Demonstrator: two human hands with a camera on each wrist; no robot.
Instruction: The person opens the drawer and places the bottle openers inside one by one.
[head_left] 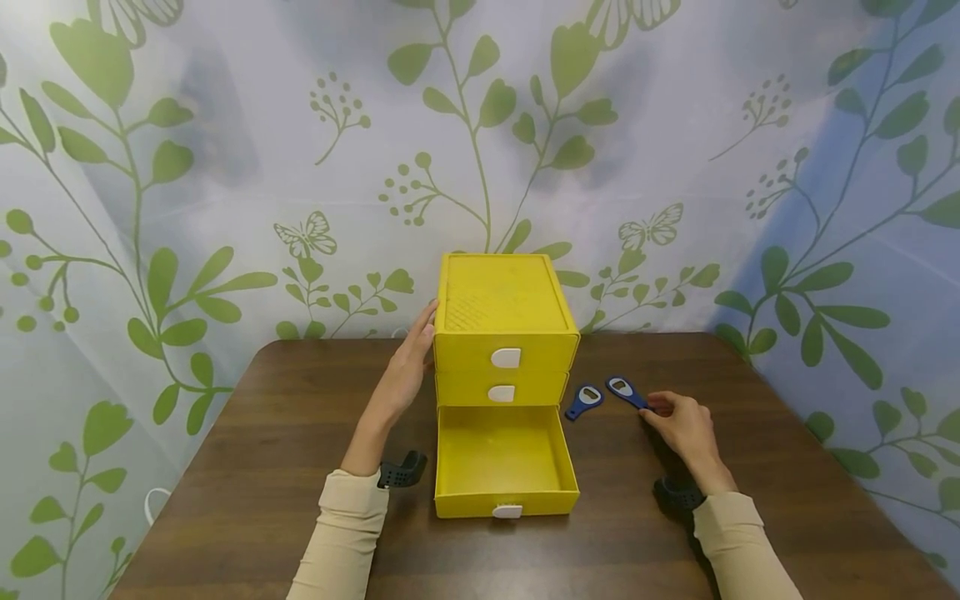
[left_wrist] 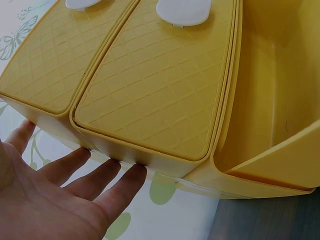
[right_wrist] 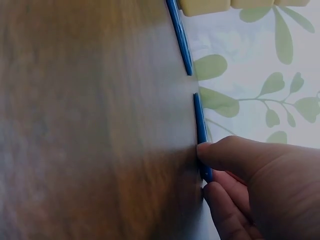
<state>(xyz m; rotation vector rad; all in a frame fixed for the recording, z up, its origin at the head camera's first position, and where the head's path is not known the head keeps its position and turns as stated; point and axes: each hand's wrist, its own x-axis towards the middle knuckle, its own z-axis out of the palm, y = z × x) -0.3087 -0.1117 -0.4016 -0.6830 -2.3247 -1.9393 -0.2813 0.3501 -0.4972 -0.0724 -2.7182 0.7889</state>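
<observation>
A yellow three-drawer box has small white pull tabs. Its bottom drawer is pulled out, with the inner floor showing. Against the box's left side rest the fingertips of my left hand, fingers fairly straight and spread in the left wrist view. Off to the box's right, my right hand pinches the narrow end of a flat blue paddle-shaped tool between thumb and fingers. This tool has a white oval face with a dark window. A matching blue tool lies beside the box, just left of the pinched one.
The brown wooden table has its back edge near a pale curtain printed with green leaves and butterflies. The pulled-out drawer juts toward me between my two forearms. A white loop shows past the table's left edge.
</observation>
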